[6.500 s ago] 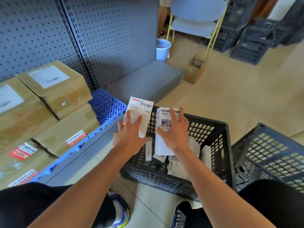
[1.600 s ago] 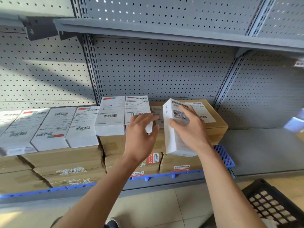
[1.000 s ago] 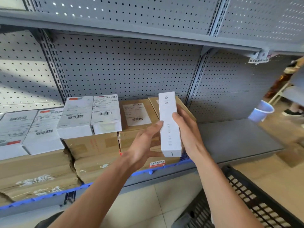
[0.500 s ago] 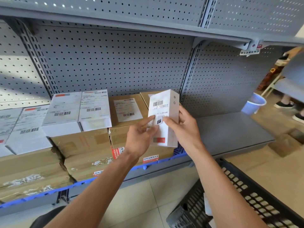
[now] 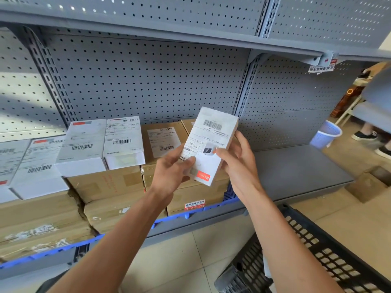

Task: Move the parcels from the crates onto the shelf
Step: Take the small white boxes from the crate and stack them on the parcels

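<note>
Both hands hold a white parcel point(image 5: 209, 144) with a barcode label, tilted, in front of the shelf. My left hand point(image 5: 172, 170) grips its lower left edge. My right hand point(image 5: 238, 163) grips its right side, thumb on the label. Behind it, brown cardboard boxes point(image 5: 163, 166) are stacked on the grey bottom shelf point(image 5: 296, 172). Several white parcels point(image 5: 101, 144) lie in a row on top of the boxes to the left. A black crate point(image 5: 313, 252) stands on the floor at the lower right, largely hidden by my right arm.
The grey pegboard wall point(image 5: 148, 81) backs the shelf, and an upper shelf point(image 5: 190, 32) hangs above. A pale blue bin point(image 5: 325, 134) and a small cardboard box point(image 5: 368, 182) are on the floor at right, near another person's shoes point(image 5: 364, 135).
The parcel has turned in my hands: its narrow side faced me a second ago, now the labelled face does, tilted to the right. The view has shifted slightly closer.
</note>
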The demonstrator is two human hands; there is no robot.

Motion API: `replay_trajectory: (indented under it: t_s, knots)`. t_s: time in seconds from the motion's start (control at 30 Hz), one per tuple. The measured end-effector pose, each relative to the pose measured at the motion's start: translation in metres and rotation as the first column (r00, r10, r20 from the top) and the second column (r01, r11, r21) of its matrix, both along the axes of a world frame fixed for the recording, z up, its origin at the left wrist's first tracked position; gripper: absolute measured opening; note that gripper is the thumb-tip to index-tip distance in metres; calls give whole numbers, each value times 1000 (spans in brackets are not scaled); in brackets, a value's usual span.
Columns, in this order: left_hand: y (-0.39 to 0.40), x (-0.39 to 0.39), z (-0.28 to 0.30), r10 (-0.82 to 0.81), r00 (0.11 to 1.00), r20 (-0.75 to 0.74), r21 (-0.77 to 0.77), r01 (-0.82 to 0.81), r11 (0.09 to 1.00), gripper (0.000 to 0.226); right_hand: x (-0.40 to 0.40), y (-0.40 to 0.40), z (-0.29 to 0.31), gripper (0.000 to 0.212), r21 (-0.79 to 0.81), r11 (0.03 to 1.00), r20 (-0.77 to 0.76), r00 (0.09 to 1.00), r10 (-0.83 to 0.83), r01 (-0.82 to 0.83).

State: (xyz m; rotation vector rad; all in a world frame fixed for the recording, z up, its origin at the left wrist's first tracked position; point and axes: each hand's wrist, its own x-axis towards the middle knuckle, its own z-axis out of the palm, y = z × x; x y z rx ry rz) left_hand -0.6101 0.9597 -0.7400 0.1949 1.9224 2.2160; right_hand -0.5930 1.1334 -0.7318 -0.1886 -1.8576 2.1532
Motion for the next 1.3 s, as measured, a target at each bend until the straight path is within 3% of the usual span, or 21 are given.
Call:
replay_trajectory:
  t_s: [0.13, 0.23, 0.3, 0.5, 0.63, 0.8, 1.0, 1.13, 1.2, 1.3]
  knots:
    - [-9, -10, -6, 34, 999, -32, -50, -35, 998, 43, -1, 7, -4, 91, 168, 981, 16, 995, -101, 97]
    - [-16, -15, -11, 30, 997, -69, -147, -40, 988, 47, -2, 17, -2, 95, 437, 884, -2, 983, -182, 164]
    - [-20, -17, -13, 23, 995, -97, -202, -43, 978, 47, -3, 22, -3, 83, 511, 851, 2, 990, -143, 121]
    - [-25, -16, -12, -4, 984, -176, -294, -49, 955, 43, -4, 30, -14, 34, 531, 848, 43, 999, -27, 0]
    - [-27, -18, -12, 50, 965, -258, -327, -136, 935, 43, -6, 27, -16, 28, 428, 904, 81, 995, -54, 14]
    - [-27, -19, -8, 178, 932, -316, -277, -271, 922, 52, -11, 19, -18, 45, 176, 972, 73, 983, -170, 155]
    - [-23, -14, -3, 232, 941, -245, -203, -284, 937, 65, -12, 3, -1, 38, -142, 957, 106, 965, -240, 253]
    - [-14, -8, 3, 228, 960, -165, -49, -238, 970, 69, -11, -15, 0, 29, -332, 908, 162, 964, -211, 255]
    - [-10, -5, 5, 189, 973, -133, 37, -186, 982, 74, -11, -26, -6, 34, -362, 905, 183, 969, -166, 223]
    - [-10, -4, 5, 192, 972, -136, 33, -189, 981, 84, -10, -38, -15, 43, -354, 923, 213, 974, -78, 152]
